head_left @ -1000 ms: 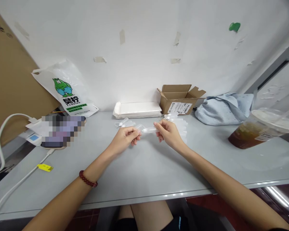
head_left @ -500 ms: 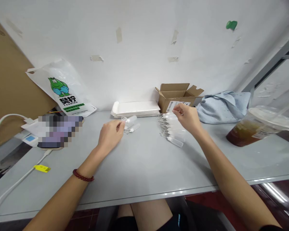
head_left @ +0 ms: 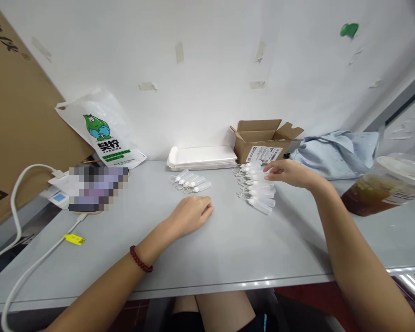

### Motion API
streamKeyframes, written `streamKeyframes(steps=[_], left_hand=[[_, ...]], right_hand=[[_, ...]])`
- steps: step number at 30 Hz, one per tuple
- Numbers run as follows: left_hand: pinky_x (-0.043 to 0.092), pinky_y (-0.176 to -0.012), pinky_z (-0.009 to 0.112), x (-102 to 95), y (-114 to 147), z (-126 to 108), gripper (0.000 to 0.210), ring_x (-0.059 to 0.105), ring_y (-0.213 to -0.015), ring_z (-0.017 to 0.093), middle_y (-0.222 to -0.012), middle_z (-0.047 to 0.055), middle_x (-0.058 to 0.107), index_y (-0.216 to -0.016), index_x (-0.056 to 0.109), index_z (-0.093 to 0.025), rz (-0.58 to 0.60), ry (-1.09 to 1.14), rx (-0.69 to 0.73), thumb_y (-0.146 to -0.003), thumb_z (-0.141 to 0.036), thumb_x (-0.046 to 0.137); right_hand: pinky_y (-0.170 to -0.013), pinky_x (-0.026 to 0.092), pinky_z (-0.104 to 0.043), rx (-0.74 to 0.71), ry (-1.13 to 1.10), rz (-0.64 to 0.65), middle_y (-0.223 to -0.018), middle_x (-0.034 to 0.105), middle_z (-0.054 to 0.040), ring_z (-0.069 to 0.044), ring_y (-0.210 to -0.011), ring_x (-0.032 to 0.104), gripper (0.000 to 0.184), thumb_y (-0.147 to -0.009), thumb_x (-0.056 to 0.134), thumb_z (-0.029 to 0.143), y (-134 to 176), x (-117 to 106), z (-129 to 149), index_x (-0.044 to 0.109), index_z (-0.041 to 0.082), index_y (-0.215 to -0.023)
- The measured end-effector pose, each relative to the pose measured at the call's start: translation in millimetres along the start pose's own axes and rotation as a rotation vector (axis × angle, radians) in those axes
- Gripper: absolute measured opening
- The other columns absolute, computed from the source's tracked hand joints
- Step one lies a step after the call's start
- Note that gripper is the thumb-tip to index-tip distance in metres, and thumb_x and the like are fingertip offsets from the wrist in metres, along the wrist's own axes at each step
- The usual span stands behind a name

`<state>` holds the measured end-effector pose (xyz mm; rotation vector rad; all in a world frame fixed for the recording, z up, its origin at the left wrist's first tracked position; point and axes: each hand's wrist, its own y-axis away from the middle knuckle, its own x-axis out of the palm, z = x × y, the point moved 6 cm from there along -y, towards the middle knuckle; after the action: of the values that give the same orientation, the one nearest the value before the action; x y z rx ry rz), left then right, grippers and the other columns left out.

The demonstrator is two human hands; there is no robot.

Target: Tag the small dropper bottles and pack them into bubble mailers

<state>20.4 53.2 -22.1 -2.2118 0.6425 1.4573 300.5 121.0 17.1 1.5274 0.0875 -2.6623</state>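
Note:
Several small translucent squeeze bottles (head_left: 262, 205) with looped white cap straps lie in a row on the right side of the grey table (head_left: 224, 249). My right hand (head_left: 290, 174) is at the far part of this row, its thumb and forefinger slightly apart by the bottle ends; whether they touch is hard to tell. A smaller group of the same bottles (head_left: 202, 186) lies to the left, fanned side by side. Just in front of that group my left hand (head_left: 190, 214) rests on the table, fingers loosely curled, with nothing visible in them.
Behind the bottles are a stack of white flat packs (head_left: 202, 157) and an open cardboard box (head_left: 259, 140). Pale blue cloth (head_left: 339, 152) and a tilted-looking drink cup (head_left: 370, 193) stand at right. At left lie a phone (head_left: 98, 189), its cable (head_left: 38, 263) and a plastic bag (head_left: 103, 129).
My left hand has moved off the left bottles, toward me and right, uncovering them. My right hand has lowered toward the right row, its pinch loosened. The view has shifted slightly.

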Motion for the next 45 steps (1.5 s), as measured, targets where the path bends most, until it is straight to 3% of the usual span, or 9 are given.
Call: streamKeyframes(steps=[4,10,15,17,20,25,30,37,45], left_hand=[[0.034,-0.059,0.029,-3.1,0,2,0.027,0.056,-0.064,0.019,-0.072,0.006,0.065,-0.075,0.060,-0.019,-0.016,0.018,-0.013,-0.090,-0.028,0.039],[0.038,-0.062,0.030,-8.1,-2,15,0.025,0.058,-0.067,0.020,-0.072,0.005,0.065,-0.083,0.063,-0.019,-0.124,0.178,-0.118,-0.088,-0.034,0.044],[0.045,-0.061,0.029,-18.3,-1,23,0.048,0.056,-0.059,0.014,-0.081,0.002,0.063,-0.121,0.053,-0.015,-0.263,0.643,-0.235,-0.085,-0.047,0.050],[0.043,-0.055,0.027,-18.8,-1,19,0.047,0.054,-0.056,0.012,-0.081,0.003,0.062,-0.117,0.056,-0.015,-0.223,0.774,-0.218,-0.085,-0.048,0.051],[0.039,-0.051,0.024,-17.0,-1,16,0.034,0.050,-0.052,0.011,-0.065,0.001,0.059,-0.089,0.066,-0.014,-0.147,0.785,-0.214,-0.085,-0.045,0.052],[0.039,-0.050,0.024,-16.0,-1,22,0.032,0.047,-0.049,0.010,-0.055,0.000,0.055,-0.075,0.068,-0.014,-0.160,0.793,-0.268,-0.082,-0.043,0.057],[0.040,-0.049,0.024,-17.5,-3,17,0.027,0.049,-0.050,0.010,-0.065,0.003,0.062,-0.079,0.071,-0.014,-0.110,0.881,-0.244,-0.078,-0.038,0.061],[0.039,-0.051,0.023,-12.4,-1,23,0.027,0.047,-0.051,0.008,-0.062,0.000,0.056,-0.075,0.071,-0.013,-0.195,1.184,-0.350,-0.074,-0.040,0.070],[0.037,-0.052,0.021,-9.9,-1,25,0.021,0.048,-0.060,0.006,-0.080,0.003,0.060,-0.083,0.074,-0.014,-0.183,1.500,-0.342,-0.074,-0.033,0.073]], right_hand=[[-0.059,0.046,-0.029,-0.020,-0.065,-0.030,-0.075,0.068,-0.0057,-0.018,-0.065,0.062,0.025,-0.074,0.064,0.039,2,-2,5,0.068,0.018,-0.087],[-0.052,0.037,-0.026,-0.123,-0.188,-0.352,-0.057,0.055,-0.0009,-0.012,-0.051,0.050,0.036,-0.086,0.046,0.045,13,-6,47,0.052,0.018,-0.063],[-0.051,0.035,-0.025,-0.240,-0.412,-0.245,-0.055,0.049,0.0014,-0.011,-0.051,0.047,0.041,-0.089,0.043,0.049,26,36,93,0.045,0.020,-0.061],[-0.051,0.034,-0.025,-0.256,-0.439,-0.220,-0.055,0.048,0.0018,-0.011,-0.051,0.046,0.042,-0.090,0.041,0.051,31,50,103,0.045,0.020,-0.061],[-0.051,0.033,-0.026,-0.253,-0.461,-0.215,-0.054,0.047,0.0020,-0.012,-0.050,0.044,0.044,-0.090,0.040,0.054,34,62,106,0.046,0.021,-0.062],[-0.052,0.032,-0.026,-0.231,-0.437,-0.298,-0.054,0.045,0.0024,-0.011,-0.051,0.043,0.044,-0.091,0.042,0.053,33,57,100,0.042,0.021,-0.059],[-0.050,0.030,-0.026,-0.208,-0.413,-0.332,-0.053,0.042,0.0032,-0.011,-0.049,0.040,0.045,-0.091,0.042,0.051,32,55,97,0.039,0.021,-0.059],[-0.049,0.034,-0.023,-0.217,-0.553,-0.267,-0.052,0.044,0.0047,-0.008,-0.047,0.042,0.043,-0.089,0.048,0.050,36,59,101,0.044,0.020,-0.060],[-0.049,0.039,-0.022,-0.190,-0.735,-0.200,-0.056,0.047,0.0051,-0.008,-0.047,0.048,0.037,-0.084,0.055,0.052,38,68,105,0.055,0.018,-0.070]])
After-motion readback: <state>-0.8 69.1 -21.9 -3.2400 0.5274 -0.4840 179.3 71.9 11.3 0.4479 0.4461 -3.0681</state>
